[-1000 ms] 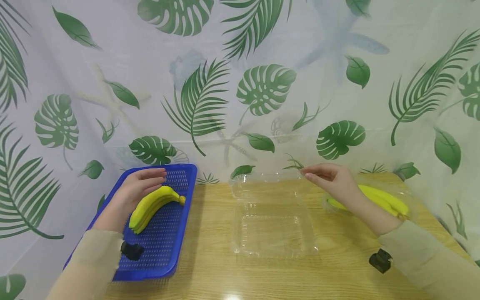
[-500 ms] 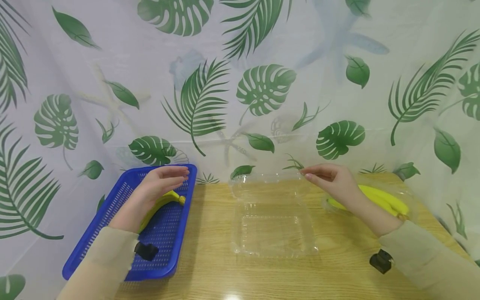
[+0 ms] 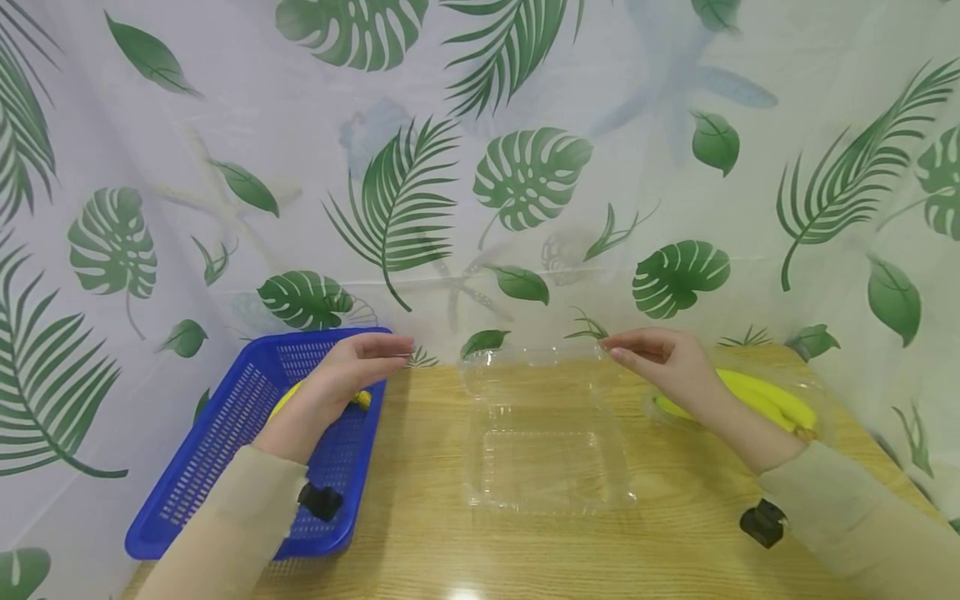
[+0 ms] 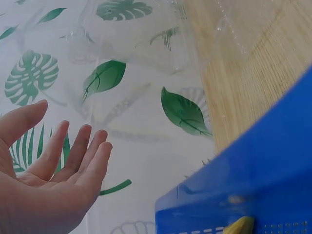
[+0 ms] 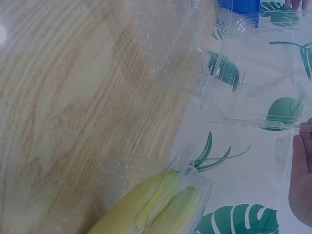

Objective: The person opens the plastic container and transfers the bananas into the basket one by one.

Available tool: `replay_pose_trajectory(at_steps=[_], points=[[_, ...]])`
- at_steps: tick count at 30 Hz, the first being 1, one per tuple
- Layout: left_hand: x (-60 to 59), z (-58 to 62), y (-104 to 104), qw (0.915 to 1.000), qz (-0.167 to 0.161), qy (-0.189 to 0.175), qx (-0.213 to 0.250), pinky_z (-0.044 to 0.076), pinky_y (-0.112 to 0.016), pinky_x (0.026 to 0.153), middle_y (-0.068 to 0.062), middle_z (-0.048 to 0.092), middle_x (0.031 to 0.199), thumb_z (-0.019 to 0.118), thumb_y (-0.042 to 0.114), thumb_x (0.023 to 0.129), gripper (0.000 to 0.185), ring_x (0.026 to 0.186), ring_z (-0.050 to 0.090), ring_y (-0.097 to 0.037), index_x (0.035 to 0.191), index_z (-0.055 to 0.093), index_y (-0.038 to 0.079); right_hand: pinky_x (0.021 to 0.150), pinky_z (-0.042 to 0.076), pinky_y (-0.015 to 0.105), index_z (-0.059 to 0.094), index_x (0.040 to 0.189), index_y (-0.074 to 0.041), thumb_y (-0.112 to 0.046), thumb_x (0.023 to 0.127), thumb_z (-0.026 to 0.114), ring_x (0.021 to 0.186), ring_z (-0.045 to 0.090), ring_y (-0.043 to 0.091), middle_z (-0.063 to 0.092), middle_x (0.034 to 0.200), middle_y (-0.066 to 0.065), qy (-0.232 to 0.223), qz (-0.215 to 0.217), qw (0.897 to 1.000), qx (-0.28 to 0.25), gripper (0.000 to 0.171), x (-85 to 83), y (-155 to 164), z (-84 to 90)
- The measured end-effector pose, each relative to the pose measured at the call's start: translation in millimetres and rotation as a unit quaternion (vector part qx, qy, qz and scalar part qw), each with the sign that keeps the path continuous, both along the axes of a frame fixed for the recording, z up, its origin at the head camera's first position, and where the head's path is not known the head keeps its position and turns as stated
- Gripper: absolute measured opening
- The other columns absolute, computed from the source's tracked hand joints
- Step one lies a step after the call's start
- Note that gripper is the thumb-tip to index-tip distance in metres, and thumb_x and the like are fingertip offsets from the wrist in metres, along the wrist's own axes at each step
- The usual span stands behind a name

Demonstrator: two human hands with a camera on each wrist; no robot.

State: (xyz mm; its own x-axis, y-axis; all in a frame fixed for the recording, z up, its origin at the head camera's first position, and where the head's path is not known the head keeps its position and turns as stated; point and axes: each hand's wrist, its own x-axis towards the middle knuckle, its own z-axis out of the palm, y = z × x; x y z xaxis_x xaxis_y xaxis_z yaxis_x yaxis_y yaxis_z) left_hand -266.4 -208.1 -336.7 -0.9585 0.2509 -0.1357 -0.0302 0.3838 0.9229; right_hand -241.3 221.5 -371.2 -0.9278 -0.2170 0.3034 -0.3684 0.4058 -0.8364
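An open clear plastic clamshell box (image 3: 551, 467) lies mid-table with its lid (image 3: 528, 375) raised at the back. My right hand (image 3: 613, 348) pinches the lid's far right corner; the right wrist view shows the lid (image 5: 253, 83) by my fingers (image 5: 303, 175). My left hand (image 3: 378, 358) hovers open and empty over the right rim of a blue basket (image 3: 225, 450), fingers pointing at the box. A yellow banana bunch (image 3: 362, 399) lies in the basket, mostly hidden under that hand. In the left wrist view my palm (image 4: 48, 185) is bare above the basket (image 4: 258, 190) and a banana tip (image 4: 239, 226).
A second clear box holding bananas (image 3: 772, 402) sits at the table's right, behind my right forearm, and shows in the right wrist view as packed bananas (image 5: 156, 209). A leaf-print curtain (image 3: 525, 175) hangs close behind the wooden table (image 3: 540, 550).
My left hand let go of the banana bunch in the basket and moved right, toward the clear box. The right hand stayed on the lid.
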Motion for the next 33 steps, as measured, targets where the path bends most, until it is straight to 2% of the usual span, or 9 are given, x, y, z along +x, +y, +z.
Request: replay_pose_trajectory(at_steps=[8, 10, 14, 22, 24, 29, 33], points=[[-2.7, -4.3, 16.6, 0.9999, -0.012, -0.004, 0.011, 0.037, -0.051, 0.130, -0.019, 0.062, 0.151, 0.067, 0.010, 0.102, 0.043, 0.145, 0.055, -0.034, 0.145, 0.062, 0.002, 0.089, 0.058, 0.007, 0.075, 0.122, 0.003, -0.016, 0.104, 0.070, 0.099, 0.068, -0.015, 0.075, 0.111, -0.025, -0.009, -0.005, 1.000, 0.006, 0.026, 1.6, 0.2, 1.0], [-2.6, -4.9, 20.0, 0.9997, -0.017, -0.005, 0.018, 0.038, -0.050, 0.129, -0.021, 0.062, 0.151, 0.067, 0.009, 0.102, 0.043, 0.144, 0.056, -0.035, 0.145, 0.062, 0.001, 0.089, 0.058, 0.007, 0.075, 0.122, 0.003, -0.017, 0.104, 0.070, 0.100, 0.068, -0.014, 0.077, 0.113, -0.021, -0.009, -0.005, 1.000, 0.007, 0.027, 2.2, 0.2, 1.0], [-2.7, -6.8, 27.2, 0.9993, -0.029, -0.003, 0.024, 0.040, -0.050, 0.128, -0.023, 0.062, 0.150, 0.067, 0.008, 0.102, 0.044, 0.141, 0.059, -0.036, 0.145, 0.061, -0.001, 0.089, 0.058, 0.008, 0.075, 0.122, 0.003, -0.016, 0.104, 0.070, 0.100, 0.068, -0.014, 0.080, 0.119, -0.002, -0.007, -0.006, 1.000, 0.008, 0.026, 3.0, 0.4, 0.8], [-4.2, -12.3, 41.1, 0.9991, -0.034, -0.014, 0.022, 0.041, -0.052, 0.127, -0.019, 0.064, 0.149, 0.069, 0.012, 0.101, 0.044, 0.142, 0.057, -0.036, 0.144, 0.063, 0.003, 0.088, 0.058, 0.008, 0.075, 0.122, 0.003, -0.014, 0.104, 0.071, 0.099, 0.068, -0.014, 0.080, 0.121, 0.006, -0.006, -0.006, 1.000, 0.008, 0.025, 3.6, 0.6, 0.3], [-4.7, -12.7, 44.0, 0.9992, -0.032, -0.017, 0.018, 0.041, -0.052, 0.127, -0.017, 0.065, 0.149, 0.070, 0.014, 0.102, 0.044, 0.142, 0.057, -0.034, 0.144, 0.064, 0.005, 0.088, 0.058, 0.008, 0.075, 0.121, 0.003, -0.014, 0.104, 0.071, 0.099, 0.068, -0.015, 0.081, 0.120, 0.004, -0.004, -0.005, 1.000, 0.006, 0.025, 3.9, 0.2, 0.0], [-5.8, -12.3, 50.2, 0.9987, -0.042, -0.022, 0.021, 0.041, -0.051, 0.128, -0.015, 0.062, 0.152, 0.070, 0.014, 0.102, 0.047, 0.143, 0.056, -0.034, 0.148, 0.061, 0.006, 0.088, 0.059, 0.008, 0.075, 0.120, 0.005, -0.012, 0.103, 0.071, 0.098, 0.069, -0.014, 0.080, 0.115, -0.012, -0.003, -0.001, 1.000, -0.006, 0.025, 4.8, -0.2, -0.7], [-6.9, -12.6, 55.1, 0.9972, -0.058, -0.024, 0.040, 0.042, -0.050, 0.127, -0.018, 0.061, 0.153, 0.069, 0.009, 0.102, 0.048, 0.142, 0.058, -0.035, 0.148, 0.059, 0.002, 0.087, 0.059, 0.009, 0.075, 0.120, 0.006, -0.011, 0.103, 0.071, 0.098, 0.070, -0.014, 0.081, 0.115, -0.011, -0.003, 0.001, 1.000, -0.010, 0.025, 5.4, 0.1, -1.3]])
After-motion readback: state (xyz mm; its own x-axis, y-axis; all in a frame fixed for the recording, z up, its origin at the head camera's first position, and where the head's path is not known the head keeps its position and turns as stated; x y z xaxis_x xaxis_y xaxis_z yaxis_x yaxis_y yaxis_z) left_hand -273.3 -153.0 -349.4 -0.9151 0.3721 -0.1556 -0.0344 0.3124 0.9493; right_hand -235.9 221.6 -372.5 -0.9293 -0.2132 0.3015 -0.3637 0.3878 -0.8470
